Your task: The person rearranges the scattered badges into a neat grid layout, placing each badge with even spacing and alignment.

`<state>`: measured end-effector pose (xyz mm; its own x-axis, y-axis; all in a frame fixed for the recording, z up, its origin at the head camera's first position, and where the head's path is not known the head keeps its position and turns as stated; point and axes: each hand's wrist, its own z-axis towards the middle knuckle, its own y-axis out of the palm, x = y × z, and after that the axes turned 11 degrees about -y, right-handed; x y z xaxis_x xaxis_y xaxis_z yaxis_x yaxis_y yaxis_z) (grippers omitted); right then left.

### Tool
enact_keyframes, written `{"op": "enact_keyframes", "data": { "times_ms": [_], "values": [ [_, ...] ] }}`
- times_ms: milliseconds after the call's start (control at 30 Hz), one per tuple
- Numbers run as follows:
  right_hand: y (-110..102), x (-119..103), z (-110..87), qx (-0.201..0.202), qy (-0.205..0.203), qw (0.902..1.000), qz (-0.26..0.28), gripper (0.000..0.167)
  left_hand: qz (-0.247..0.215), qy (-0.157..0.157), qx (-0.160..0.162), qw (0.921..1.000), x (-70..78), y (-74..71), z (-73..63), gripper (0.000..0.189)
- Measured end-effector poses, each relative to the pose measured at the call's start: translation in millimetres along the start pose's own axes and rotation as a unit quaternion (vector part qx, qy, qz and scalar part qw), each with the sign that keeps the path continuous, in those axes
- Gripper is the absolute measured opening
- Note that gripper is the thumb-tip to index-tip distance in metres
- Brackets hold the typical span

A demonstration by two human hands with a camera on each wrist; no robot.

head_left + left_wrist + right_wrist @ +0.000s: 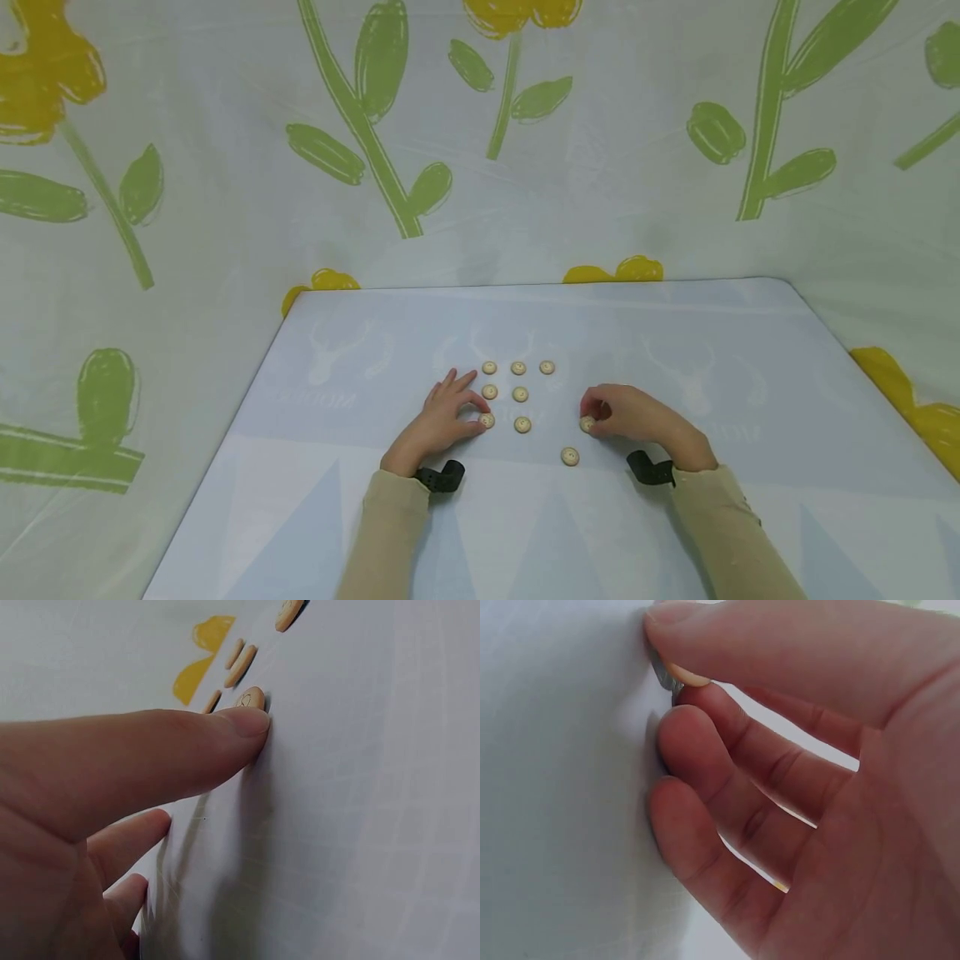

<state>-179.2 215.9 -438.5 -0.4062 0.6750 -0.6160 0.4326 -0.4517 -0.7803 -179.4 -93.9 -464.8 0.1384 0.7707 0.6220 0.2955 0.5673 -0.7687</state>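
Observation:
My left hand (444, 417) pinches a small round wooden disc (487, 420) between thumb and forefinger at its edges, the other fingers spread on the table. In the left wrist view the thumb covers part of that disc (252, 697), whose face carries dark lines. Farther right, my right hand (628, 413) pinches another disc (587, 425) by the table surface. Seen from the right wrist, thumb and fingertips mostly hide this disc (688, 676); a pale edge and a grey underside show. A loose disc (570, 457) lies just in front of the right hand.
Between the hands, discs lie in rows: three at the back, including a back-right disc (547, 367), two in the middle row, and a front disc (522, 425) beside the left hand's. The pale table (300, 517) meets a flower-printed curtain (570, 192) behind.

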Motion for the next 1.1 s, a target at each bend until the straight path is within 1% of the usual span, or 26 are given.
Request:
{"op": "enact_keyframes", "data": {
  "times_ms": [267, 500, 767, 1100],
  "values": [
    [0.9, 2.1, 0.1, -0.008, -0.01, 0.9999, 0.009, 0.013, 0.001, 0.005, 0.003, 1.0, 0.1, 0.8, 0.6, 0.013],
    [1.7, 3.9, -1.6, -0.017, 0.006, 0.9993, 0.033, 0.012, -0.002, 0.003, -0.001, 1.0, 1.5, 1.0, 0.2, 0.013],
    [-0.9, 6.5, -2.6, -0.025, -0.014, 0.9986, 0.045, 0.011, -0.007, -0.001, -0.003, 1.0, 2.3, 0.2, -0.5, 0.014],
    [2.5, 12.9, 3.0, -0.009, -0.015, 0.9968, 0.078, 0.016, -0.005, -0.004, -0.003, 1.0, 0.4, 0.6, 0.2, 0.013]
  ]
}}
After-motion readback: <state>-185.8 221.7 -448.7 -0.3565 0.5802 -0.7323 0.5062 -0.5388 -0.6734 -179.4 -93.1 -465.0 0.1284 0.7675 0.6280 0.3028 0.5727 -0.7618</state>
